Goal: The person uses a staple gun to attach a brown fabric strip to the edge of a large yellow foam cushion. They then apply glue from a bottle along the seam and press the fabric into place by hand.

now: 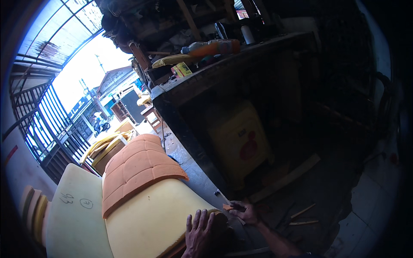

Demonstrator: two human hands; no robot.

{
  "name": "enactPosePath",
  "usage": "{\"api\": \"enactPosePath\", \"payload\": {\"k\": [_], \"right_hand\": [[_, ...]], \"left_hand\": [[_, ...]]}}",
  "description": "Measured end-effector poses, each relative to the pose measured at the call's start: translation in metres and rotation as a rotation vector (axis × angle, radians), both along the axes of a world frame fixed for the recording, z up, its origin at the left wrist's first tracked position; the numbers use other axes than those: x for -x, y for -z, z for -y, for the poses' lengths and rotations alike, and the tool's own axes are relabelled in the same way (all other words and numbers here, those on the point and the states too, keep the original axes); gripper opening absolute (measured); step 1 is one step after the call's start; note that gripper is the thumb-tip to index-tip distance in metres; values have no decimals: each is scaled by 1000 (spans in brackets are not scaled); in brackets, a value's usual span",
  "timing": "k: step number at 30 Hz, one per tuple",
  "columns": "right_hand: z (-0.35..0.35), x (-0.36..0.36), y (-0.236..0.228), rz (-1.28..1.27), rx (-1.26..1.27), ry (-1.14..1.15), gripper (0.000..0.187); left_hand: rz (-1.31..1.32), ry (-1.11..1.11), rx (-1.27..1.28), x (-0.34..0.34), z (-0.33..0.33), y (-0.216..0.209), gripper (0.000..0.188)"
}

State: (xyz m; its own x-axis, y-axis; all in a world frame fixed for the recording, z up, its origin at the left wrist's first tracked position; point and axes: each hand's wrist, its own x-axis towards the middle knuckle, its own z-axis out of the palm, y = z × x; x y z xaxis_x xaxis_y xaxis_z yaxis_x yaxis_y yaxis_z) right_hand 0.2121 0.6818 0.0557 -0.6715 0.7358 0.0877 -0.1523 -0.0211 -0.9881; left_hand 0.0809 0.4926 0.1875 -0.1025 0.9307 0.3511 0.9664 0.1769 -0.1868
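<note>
My left hand lies flat with fingers spread on the near right part of a cream foam cushion. My right hand is closed just beyond the cushion's right edge. From its fingers a thin stick-like tool with a dark tip points up and to the left; its exact kind is hard to make out. A small orange bit shows at the same fingertips. Across the cushion's far part rests an orange foam pad with grooved squares. A pale foam slab with pen marks stands left of the cushion.
To the right is a dark workbench carrying a bottle of orange liquid and a yellow box. A yellow plastic stool stands beneath. Wood strips lie on the floor. More foam is piled near the metal gate.
</note>
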Motion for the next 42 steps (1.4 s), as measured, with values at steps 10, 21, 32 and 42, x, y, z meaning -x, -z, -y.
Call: {"api": "enactPosePath", "payload": {"k": [10, 21, 32, 42], "right_hand": [[-184, 28, -370, -314, -1180, 634, 29], [-367, 115, -498, 853, -1314, 969, 78], [-199, -23, -360, -527, -1234, 519, 11], [189, -87, -46, 174, -260, -138, 65]], "left_hand": [[204, -536, -459, -18, 228, -24, 34], [62, -944, -520, -56, 328, -100, 22], [636, -323, -55, 2, 278, -135, 22], [1216, 271, 324, -6, 124, 8, 116]]}}
